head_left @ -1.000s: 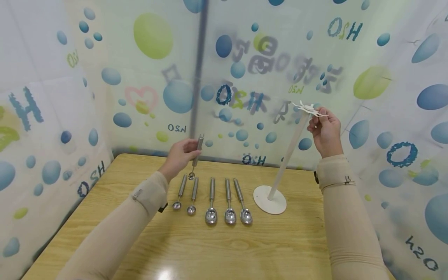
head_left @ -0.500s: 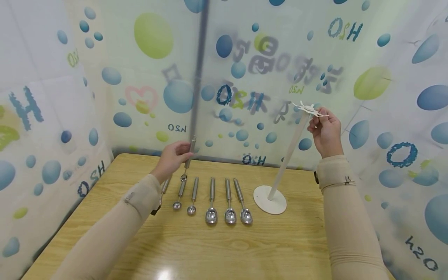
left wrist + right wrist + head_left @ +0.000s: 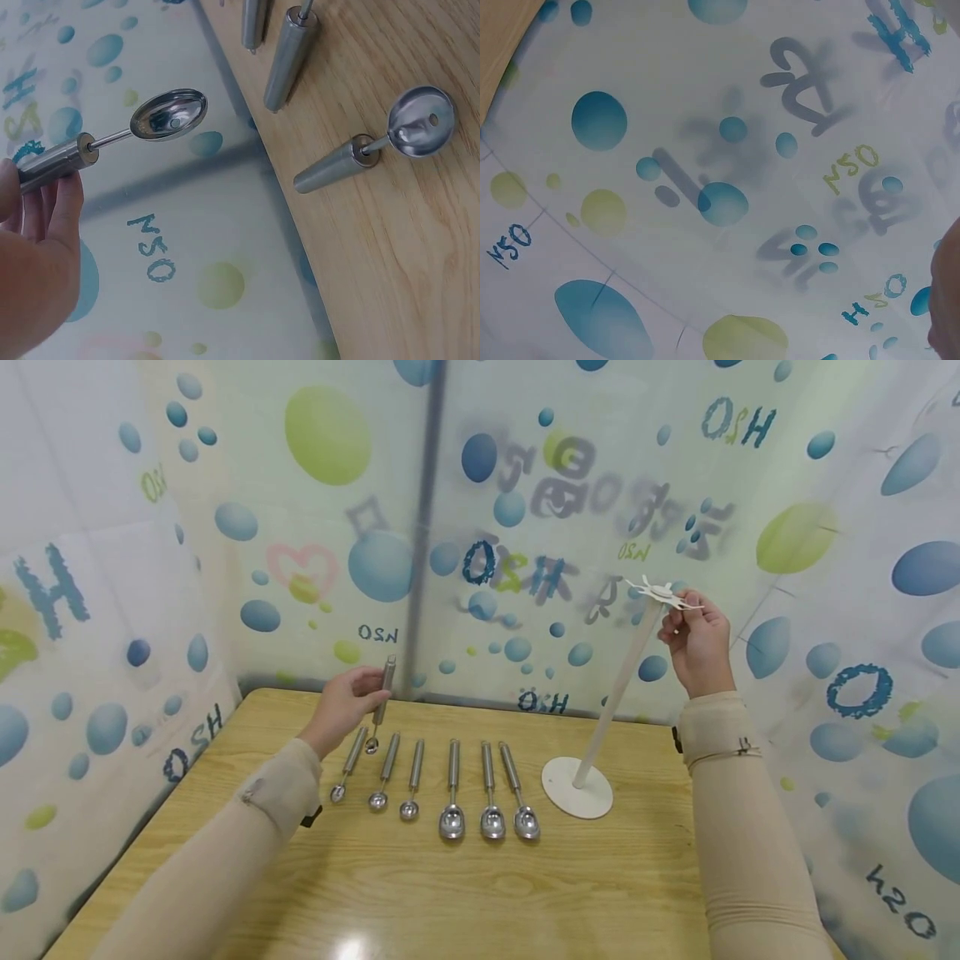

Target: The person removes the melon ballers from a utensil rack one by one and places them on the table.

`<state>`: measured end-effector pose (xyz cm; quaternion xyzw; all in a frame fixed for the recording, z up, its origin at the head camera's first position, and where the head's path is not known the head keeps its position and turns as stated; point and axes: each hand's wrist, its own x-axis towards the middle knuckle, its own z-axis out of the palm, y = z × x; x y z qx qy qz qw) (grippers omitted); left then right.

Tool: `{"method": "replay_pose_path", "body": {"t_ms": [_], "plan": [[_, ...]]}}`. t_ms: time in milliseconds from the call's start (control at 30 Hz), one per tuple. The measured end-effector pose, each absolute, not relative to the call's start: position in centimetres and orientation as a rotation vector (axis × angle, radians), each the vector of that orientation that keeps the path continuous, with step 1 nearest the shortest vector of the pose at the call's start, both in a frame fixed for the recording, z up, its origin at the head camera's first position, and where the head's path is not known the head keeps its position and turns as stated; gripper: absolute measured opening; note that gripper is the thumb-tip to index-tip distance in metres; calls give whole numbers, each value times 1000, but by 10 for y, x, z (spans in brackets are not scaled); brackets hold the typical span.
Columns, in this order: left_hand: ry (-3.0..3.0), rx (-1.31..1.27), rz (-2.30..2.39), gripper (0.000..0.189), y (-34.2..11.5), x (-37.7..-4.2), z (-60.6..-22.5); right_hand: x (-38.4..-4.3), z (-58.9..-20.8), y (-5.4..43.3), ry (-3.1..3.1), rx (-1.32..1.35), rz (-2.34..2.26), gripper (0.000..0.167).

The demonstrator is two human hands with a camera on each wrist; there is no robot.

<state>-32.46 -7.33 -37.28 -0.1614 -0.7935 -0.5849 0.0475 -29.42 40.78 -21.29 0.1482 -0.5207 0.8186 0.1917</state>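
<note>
In my left hand (image 3: 345,703) I hold a steel melon baller (image 3: 382,697) by its handle, with its small bowl hanging down above the back of the table. The left wrist view shows the bowl (image 3: 169,115) with a hole in it. Three similar small scoops lie below: a left one (image 3: 348,766), a middle one (image 3: 386,773) and a right one (image 3: 412,781). My right hand (image 3: 699,645) pinches a prong of the white hook top (image 3: 660,592) of a tilted stand (image 3: 619,693). Only a sliver of the right hand (image 3: 946,296) enters the right wrist view.
Three larger scoops with oval bowls lie between the small ones and the stand: a left one (image 3: 452,793), a middle one (image 3: 491,793) and a right one (image 3: 520,793). The stand's round base (image 3: 562,789) is on the wooden table (image 3: 480,902). Patterned curtains (image 3: 315,510) enclose the table's back and sides.
My left hand has moved left with the melon baller, from above the middle small scoops to near the leftmost one, uncovering that scoop. The right hand and stand keep their place.
</note>
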Motion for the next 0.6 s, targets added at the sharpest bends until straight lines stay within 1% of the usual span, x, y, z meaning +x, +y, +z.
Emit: {"method": "replay_pose_path", "body": {"t_ms": [267, 600], "plan": [[-2432, -451, -1783, 45, -88, -324, -378, -295, -213, 408, -1453, 416, 2306, 30], [-2460, -376, -1735, 42, -105, -324, -382, -295, -212, 408, -1455, 407, 2307, 27]]}}
